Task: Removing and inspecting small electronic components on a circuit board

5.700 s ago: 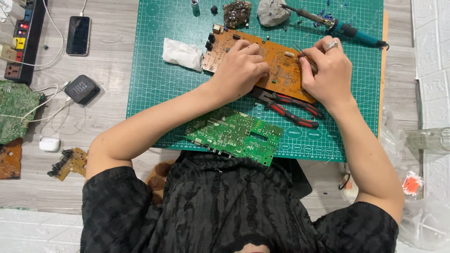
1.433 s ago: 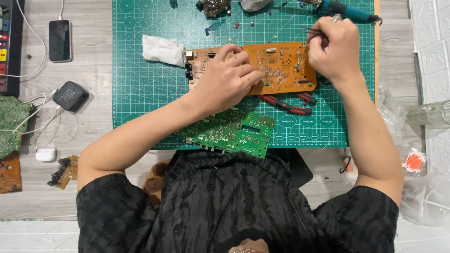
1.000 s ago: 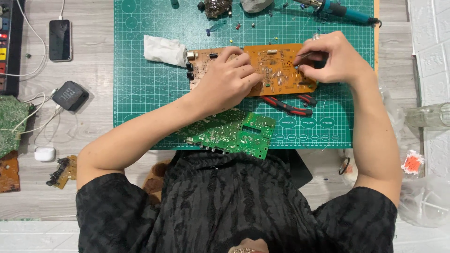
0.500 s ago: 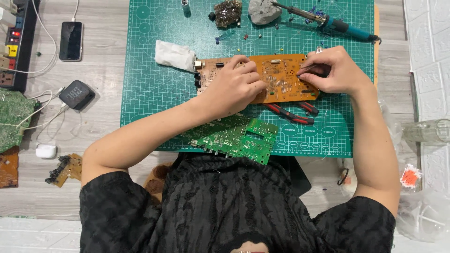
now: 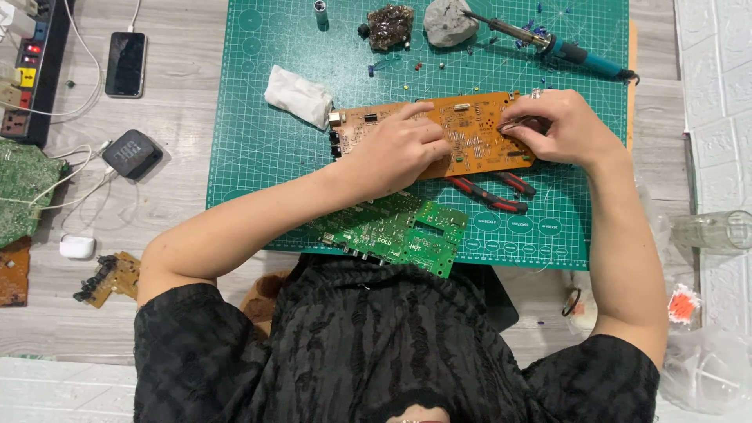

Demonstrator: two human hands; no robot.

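Orange circuit board [image 5: 470, 137] lies flat on the green cutting mat [image 5: 251, 117], pinned under both hands. The left hand [image 5: 392, 153] presses down on the board's left half, fingers spread, grasping nothing. The right hand [image 5: 560, 129] pinches something small at the board's right edge; what it is cannot be told. Red-handled pliers [image 5: 489, 192] lie just below, a green circuit board [image 5: 399, 231] nearer the person.
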